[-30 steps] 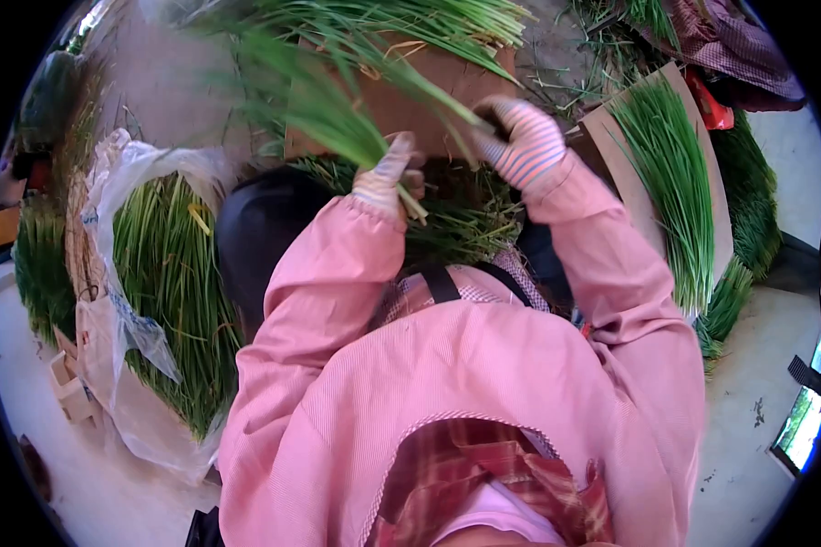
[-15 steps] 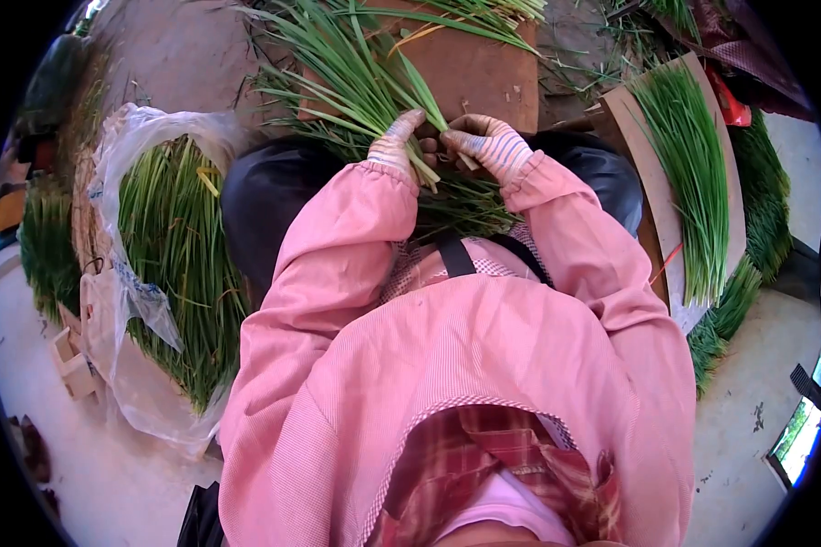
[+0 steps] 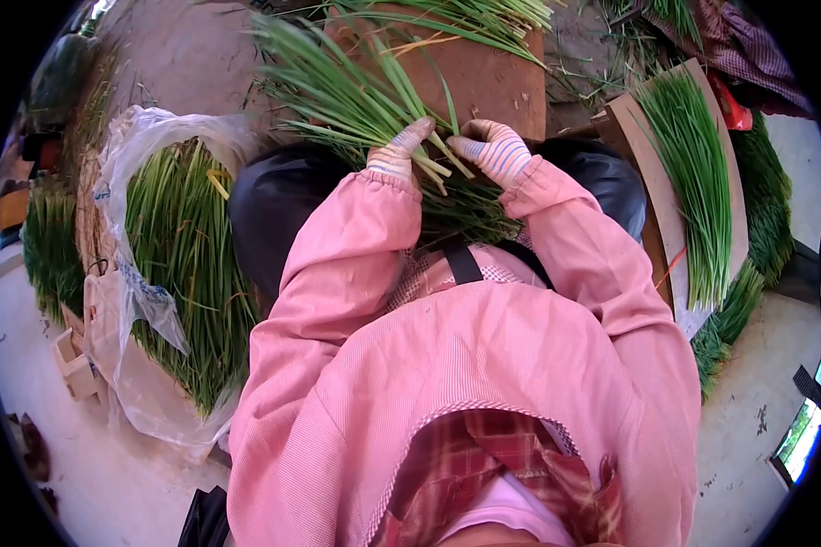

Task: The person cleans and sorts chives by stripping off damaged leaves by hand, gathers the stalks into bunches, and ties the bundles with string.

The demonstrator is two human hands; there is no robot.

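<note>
Beside the dark-clad left knee, blue print is showing on a clear plastic bag, too small for me to read. The left hand is clamping a bunch of green stalks, leaves spreading across the brown board's left edge. The right hand, well apart a second ago, is now curling just beside it; whether it's pinching a blade, I can't tell.

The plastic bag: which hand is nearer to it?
Left. The left hand holds stalks, with one knee between it and the plastic bag; the right hand is farther off, beyond the left.
</note>
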